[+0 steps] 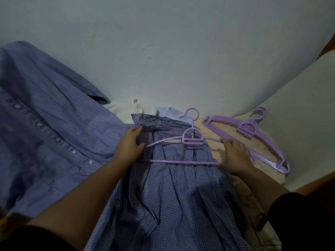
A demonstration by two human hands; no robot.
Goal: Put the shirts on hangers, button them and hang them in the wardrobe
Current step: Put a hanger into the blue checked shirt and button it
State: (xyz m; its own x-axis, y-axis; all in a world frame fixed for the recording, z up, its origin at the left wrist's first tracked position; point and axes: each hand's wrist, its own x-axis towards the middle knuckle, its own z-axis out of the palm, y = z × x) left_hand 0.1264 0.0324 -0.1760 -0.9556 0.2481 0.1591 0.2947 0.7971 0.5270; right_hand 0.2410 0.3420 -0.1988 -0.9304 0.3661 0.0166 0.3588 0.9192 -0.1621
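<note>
While the purple plastic hanger (183,151) lay sideways on the blue checked shirt (163,196), the left hand (131,144) pinched the shirt's shoulder and the right hand (233,154) gripped the hanger's near end.

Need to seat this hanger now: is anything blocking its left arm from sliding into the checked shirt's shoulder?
Nothing visible does. The left hand grips the checked shirt open at the shoulder, and the hanger lies on the shirt, its right end at the right hand.
</note>
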